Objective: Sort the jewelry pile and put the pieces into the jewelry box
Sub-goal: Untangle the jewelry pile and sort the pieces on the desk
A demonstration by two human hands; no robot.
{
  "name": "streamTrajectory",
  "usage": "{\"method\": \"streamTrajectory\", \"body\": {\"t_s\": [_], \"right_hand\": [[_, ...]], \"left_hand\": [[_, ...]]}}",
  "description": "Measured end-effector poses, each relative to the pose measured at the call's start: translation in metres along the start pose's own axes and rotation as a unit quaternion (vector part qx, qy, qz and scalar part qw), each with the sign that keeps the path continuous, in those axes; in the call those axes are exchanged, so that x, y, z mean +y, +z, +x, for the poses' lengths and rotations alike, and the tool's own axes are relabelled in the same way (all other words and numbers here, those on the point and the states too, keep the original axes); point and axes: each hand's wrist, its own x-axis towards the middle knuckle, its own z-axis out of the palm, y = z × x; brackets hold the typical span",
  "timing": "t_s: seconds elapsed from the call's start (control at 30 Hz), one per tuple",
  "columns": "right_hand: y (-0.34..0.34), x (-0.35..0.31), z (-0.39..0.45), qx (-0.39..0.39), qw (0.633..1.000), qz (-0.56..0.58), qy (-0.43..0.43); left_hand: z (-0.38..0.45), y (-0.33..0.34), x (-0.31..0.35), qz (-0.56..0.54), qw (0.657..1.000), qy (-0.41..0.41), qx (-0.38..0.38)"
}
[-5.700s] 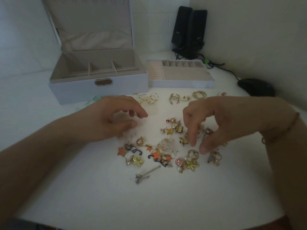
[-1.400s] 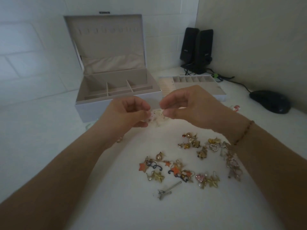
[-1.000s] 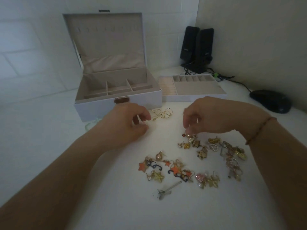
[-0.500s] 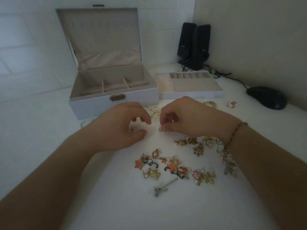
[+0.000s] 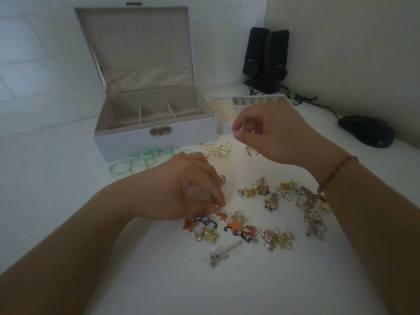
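The left hand (image 5: pixel 193 189) reaches down with fingertips pinched on a small pale earring (image 5: pixel 214 206) at the near-left edge of the scattered pile of gold, orange and pink jewelry (image 5: pixel 268 214) on the white table (image 5: pixel 159 280). The right hand (image 5: pixel 270 135) hovers above, thumb and forefinger nearly closed; whether it holds anything cannot be told. One open grey jewelry box (image 5: pixel 154 123) stands far left, one removable tray (image 5: pixel 223 112) just right of it. Two black speakers (image 5: pixel 266 57) and one black mouse (image 5: pixel 366 130) sit far right.
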Motion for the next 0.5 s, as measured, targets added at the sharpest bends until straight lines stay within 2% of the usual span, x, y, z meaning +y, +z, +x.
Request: {"method": "streamTrajectory", "body": {"t_s": [0.17,0.23,0.37,0.5], "right_hand": [[-0.002,0.002,0.0,-0.006,1.0,-0.004,0.008],[-0.002,0.001,0.0,-0.008,1.0,-0.015,0.007],[-0.005,0.002,-0.001,-0.009,1.0,-0.021,0.005],[-0.009,0.003,-0.002,-0.032,0.999,-0.022,-0.012]], "left_hand": [[0.01,0.01,-0.004,0.055,0.983,-0.02,0.172],[0.015,0.016,-0.006,0.074,0.974,-0.04,0.212],[0.02,0.022,-0.007,0.088,0.973,-0.073,0.201],[0.018,0.022,-0.01,0.07,0.98,-0.069,0.172]]}}
